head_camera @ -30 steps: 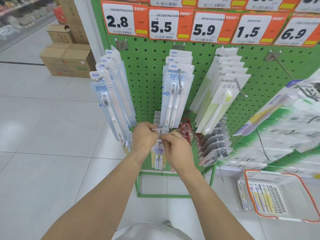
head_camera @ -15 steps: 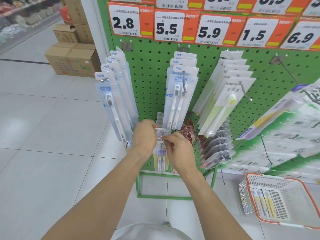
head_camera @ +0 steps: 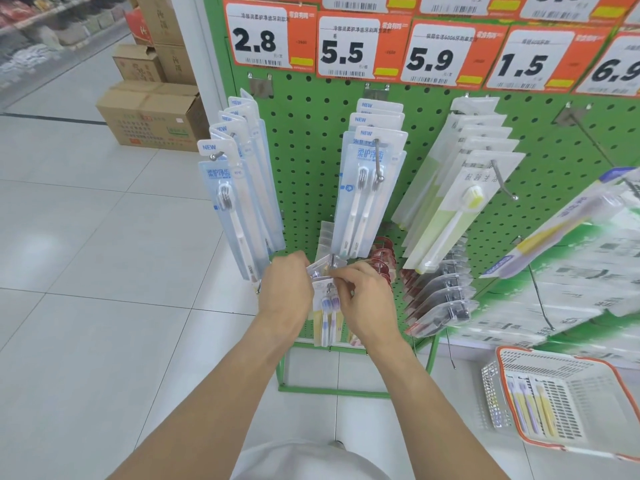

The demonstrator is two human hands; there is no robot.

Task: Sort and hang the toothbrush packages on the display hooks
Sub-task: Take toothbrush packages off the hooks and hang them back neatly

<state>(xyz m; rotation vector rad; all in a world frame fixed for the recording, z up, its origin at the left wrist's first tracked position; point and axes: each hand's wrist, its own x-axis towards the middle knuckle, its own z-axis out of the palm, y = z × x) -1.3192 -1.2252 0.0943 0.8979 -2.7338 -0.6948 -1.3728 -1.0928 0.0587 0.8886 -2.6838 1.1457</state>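
Both forearms are bare; a pale grey garment covers the torso.

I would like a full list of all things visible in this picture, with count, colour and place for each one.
pegboard rack: one, green, centre and right
price tags: at least five, orange and white, along the top of the rack
single-brush packages: a row, count unclear, pale blue, upper left hook
twin-brush packages: a row, pale blue, upper middle hook
yellow-brush packages: a row, clear and pale green, upper right hook
small package: one seen, purple and yellow brushes, lower middle hook
basket: one, white with orange rim, floor at right, holds some brushes
cardboard boxes: several, brown, floor at upper left
left hand: pinches a package top
right hand: fingers at the same package top
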